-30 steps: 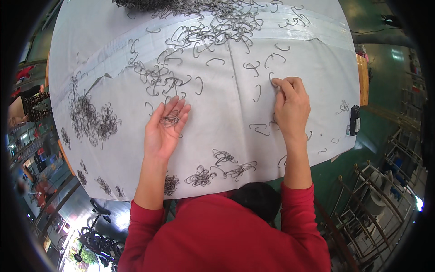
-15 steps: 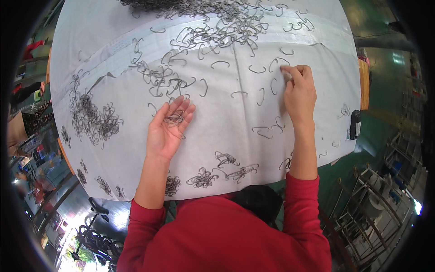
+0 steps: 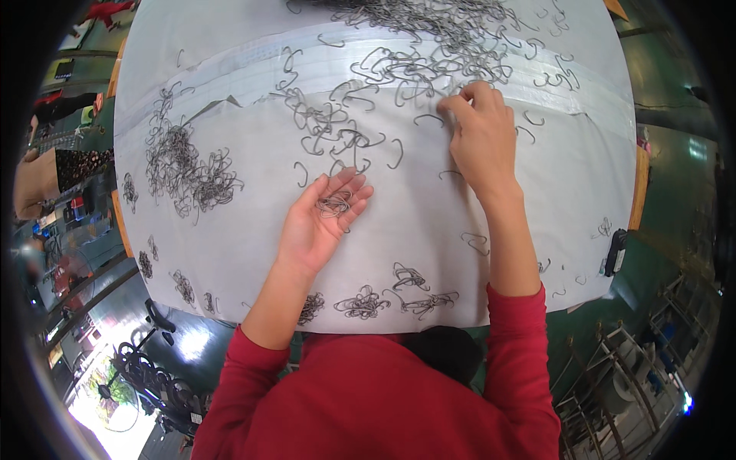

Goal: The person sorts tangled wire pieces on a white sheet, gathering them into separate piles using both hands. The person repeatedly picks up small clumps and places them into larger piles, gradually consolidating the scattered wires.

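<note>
My left hand is turned palm up above the white-covered table, its fingers cupped under a small bunch of bent metal wire hooks. Further right and farther away, my right hand is palm down with its fingers curled in. Its thumb and index fingertips come together at the right end of a single wire hook; the exact grip is partly hidden. Loose hooks lie just beyond my left fingertips. A large tangled heap of hooks spreads over the far side.
Another heap of hooks sits on the left of the table. Several small bunches line the near edge. A black device is at the right edge. Metal racks stand off to the lower right.
The view has shifted, so the table's things appear farther right. My right hand has moved leftward over the loose hooks to another one. My left hand still cradles its bunch.
</note>
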{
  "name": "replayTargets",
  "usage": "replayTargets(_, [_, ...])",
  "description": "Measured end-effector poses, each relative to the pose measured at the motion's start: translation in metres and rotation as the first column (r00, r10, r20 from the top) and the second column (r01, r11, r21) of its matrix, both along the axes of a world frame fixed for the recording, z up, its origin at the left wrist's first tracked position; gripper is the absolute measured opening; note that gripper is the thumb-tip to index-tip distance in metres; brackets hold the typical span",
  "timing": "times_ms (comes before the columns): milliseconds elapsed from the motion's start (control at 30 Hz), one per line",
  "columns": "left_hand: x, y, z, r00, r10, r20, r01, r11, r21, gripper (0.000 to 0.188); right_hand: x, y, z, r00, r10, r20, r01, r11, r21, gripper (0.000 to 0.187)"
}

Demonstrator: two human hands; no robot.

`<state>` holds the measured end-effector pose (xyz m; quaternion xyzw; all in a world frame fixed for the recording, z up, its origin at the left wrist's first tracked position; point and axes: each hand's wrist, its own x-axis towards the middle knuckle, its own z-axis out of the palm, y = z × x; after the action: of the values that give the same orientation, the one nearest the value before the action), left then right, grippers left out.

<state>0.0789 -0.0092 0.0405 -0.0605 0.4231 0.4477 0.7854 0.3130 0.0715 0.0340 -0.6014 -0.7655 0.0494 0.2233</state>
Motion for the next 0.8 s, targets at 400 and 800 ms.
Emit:
replayTargets(400, [-0.018, -0.009, 0.002, 0.999, 0.045, 0.005, -0.045, 0.998, 0.038, 0.037, -0.006, -0.012, 0.001, 0.994, -0.056, -0.091, 0.049, 0.996, -0.073, 0.036])
replayTargets(800, [-0.026, -0.013, -0.003, 0.997, 0.079, -0.004, -0.079, 0.997, 0.021, 0.038, -0.034, 0.018, -0.002, 0.989, 0.061, -0.136, -0.060, 0.998, 0.005, 0.033])
